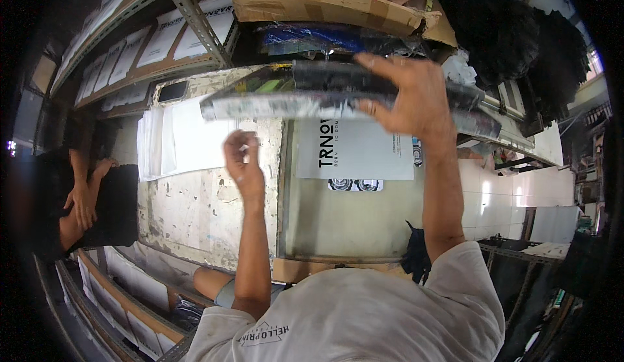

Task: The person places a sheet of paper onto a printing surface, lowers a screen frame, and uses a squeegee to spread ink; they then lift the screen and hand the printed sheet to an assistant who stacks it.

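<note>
My right hand grips the near bar of a screen printing frame, thumb on its front side and fingers reaching over the top. The frame is raised and tilted, slightly blurred. A dark bar, perhaps a squeegee, lies across it. Beneath the frame, a white sheet with black lettering rests on the pale printing bed, partly covered by it. My left hand hovers over the worn table, thumb and fingers curled together with nothing visible in them, beside a stack of white sheets.
A black-and-white patterned strip lies at the sheet's near edge. A dark phone-like object sits behind the stack. Metal racks hold printed sheets at left. Another person's hands rest crossed at far left. A cardboard box stands behind.
</note>
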The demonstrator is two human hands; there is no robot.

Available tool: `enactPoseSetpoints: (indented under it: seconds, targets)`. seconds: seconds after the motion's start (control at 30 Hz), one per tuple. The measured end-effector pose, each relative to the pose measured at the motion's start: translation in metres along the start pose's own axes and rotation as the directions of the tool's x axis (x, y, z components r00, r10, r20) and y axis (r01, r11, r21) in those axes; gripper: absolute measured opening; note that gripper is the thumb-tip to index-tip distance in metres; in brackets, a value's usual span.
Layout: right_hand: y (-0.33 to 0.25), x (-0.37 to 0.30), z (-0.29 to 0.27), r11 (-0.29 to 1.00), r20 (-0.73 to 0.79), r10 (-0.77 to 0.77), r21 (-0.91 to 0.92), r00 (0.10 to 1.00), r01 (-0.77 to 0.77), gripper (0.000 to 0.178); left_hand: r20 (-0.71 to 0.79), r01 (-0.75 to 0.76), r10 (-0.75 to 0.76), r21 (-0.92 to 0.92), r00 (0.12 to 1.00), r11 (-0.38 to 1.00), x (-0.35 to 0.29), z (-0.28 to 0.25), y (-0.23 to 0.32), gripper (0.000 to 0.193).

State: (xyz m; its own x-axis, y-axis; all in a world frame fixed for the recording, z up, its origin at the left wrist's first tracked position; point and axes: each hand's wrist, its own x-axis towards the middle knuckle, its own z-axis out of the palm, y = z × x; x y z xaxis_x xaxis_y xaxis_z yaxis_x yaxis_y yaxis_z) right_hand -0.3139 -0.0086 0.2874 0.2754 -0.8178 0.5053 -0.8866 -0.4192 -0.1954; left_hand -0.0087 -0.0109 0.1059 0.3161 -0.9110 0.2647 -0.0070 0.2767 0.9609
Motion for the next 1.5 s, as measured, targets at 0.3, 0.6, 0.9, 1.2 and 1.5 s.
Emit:
enactPoseSetpoints:
  seconds: [0.3, 0.6, 0.9, 1.2, 1.5]
  targets:
    - [0.033, 0.058, -0.006, 0.993, -0.043, 0.109, -0.031, 0.993, -0.11, 0.056, 0.227, -0.147, -0.064, 0.797, 0.972, 0.586, -0.096, 0.019, -0.106, 0.03]
    - [0.031, 0.068, -0.014, 0.99, -0.051, 0.055, -0.127, 0.997, -0.061, 0.056, -0.002, 0.307, -0.317, 0.26, 0.948, 0.916, -0.069, 0.037, -0.068, 0.019]
    - [0.033, 0.067, -0.013, 0.993, -0.088, 0.05, -0.099, 0.995, -0.058, 0.056, -0.272, 0.365, -0.308, 0.196, 0.912, 0.91, -0.026, -0.119, -0.076, 0.012]
    - [0.037, 0.066, -0.009, 0.995, -0.063, 0.064, -0.075, 0.996, -0.069, 0.057, -0.566, 0.428, 0.204, 0.773, 0.799, 0.468, -0.034, -0.279, -0.085, 0.028]
    - [0.026, 0.065, -0.021, 0.992, -0.02, 0.105, -0.065, 0.994, -0.106, 0.057, 0.103, -0.333, 0.527, 0.87, 0.844, 0.364, 0.015, -0.11, -0.028, 0.033]
